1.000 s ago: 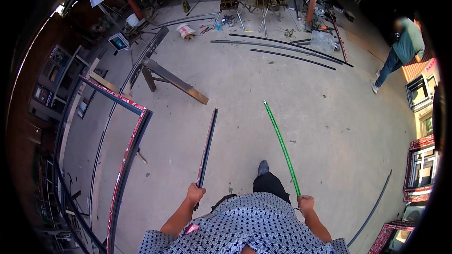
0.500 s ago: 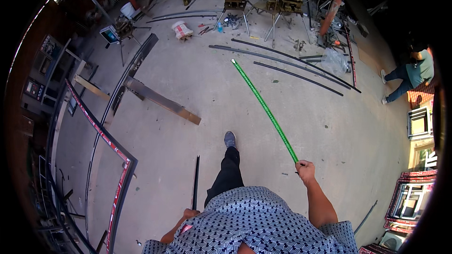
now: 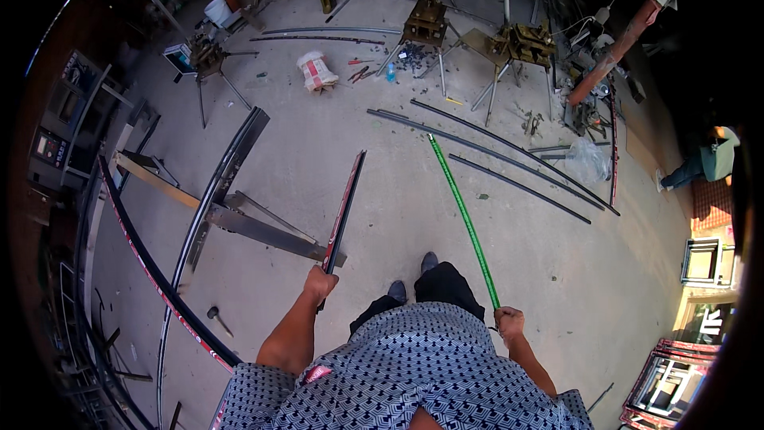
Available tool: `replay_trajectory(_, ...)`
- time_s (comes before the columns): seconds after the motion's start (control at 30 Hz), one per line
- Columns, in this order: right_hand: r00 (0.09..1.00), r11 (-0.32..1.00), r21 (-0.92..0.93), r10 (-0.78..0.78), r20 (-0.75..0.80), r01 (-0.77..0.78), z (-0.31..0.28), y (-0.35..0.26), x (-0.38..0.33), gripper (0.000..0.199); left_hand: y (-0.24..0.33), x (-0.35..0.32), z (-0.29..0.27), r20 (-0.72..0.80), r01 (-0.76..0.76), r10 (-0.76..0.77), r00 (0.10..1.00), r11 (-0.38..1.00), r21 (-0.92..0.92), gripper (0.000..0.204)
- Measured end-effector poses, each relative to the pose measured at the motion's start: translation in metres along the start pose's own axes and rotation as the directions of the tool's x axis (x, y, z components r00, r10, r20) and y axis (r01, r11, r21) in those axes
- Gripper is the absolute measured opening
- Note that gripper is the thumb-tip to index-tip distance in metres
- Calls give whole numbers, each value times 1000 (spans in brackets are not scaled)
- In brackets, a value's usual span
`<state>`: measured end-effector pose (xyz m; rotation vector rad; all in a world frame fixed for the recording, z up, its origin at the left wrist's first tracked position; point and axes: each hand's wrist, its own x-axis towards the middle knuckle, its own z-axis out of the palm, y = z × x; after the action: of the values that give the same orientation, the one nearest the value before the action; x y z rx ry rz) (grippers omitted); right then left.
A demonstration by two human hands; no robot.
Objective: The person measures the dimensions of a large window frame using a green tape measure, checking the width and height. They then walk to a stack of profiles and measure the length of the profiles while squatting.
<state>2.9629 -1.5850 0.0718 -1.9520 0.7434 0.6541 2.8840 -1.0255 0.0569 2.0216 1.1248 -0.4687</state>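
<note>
My left hand (image 3: 320, 283) is closed round the near end of a dark metal profile bar (image 3: 345, 207) with a red printed film on one side. The bar points away from me over the floor, its far part passing the end of a flat grey beam (image 3: 274, 236). On the right, my right hand (image 3: 509, 321) grips the near end of a long, thin bright green strip (image 3: 462, 215). The strip stretches forward, and its pale tip comes close to dark bars lying on the floor. Neither of the held pieces touches the other.
Several dark bars (image 3: 517, 171) lie ahead to the right. Machines on stands (image 3: 426, 24) and a red-striped sack (image 3: 317, 72) are farther off. Long film-covered profiles (image 3: 151, 247) and a mallet (image 3: 219, 321) are at left. Another person (image 3: 708, 161) is at far right.
My left hand has come forward and up, bringing the film-covered bar into fuller view. The green strip, still in my right hand, now points more straight ahead. Both my shoes now show.
</note>
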Motion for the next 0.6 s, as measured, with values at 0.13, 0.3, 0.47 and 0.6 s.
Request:
replay_trajectory(0.13,999,998,-54,-26,23,27,25,-113,58,13,133,52,-27,61,-16,34,998,961,-278,30)
replay_trajectory(0.3,996,992,-118,-30,80,39,76,-212,185,14,190,143,-31,-24,17,-29,999,916,-401,32)
replay_trajectory(0.47,988,969,-242,-11,153,49,101,-313,297,24,254,206,-64,91,239,-221,971,881,-409,18)
replay_trajectory(0.6,966,925,-289,-211,147,246,108,-455,357,24,323,263,-91,101,331,-328,939,786,-523,14)
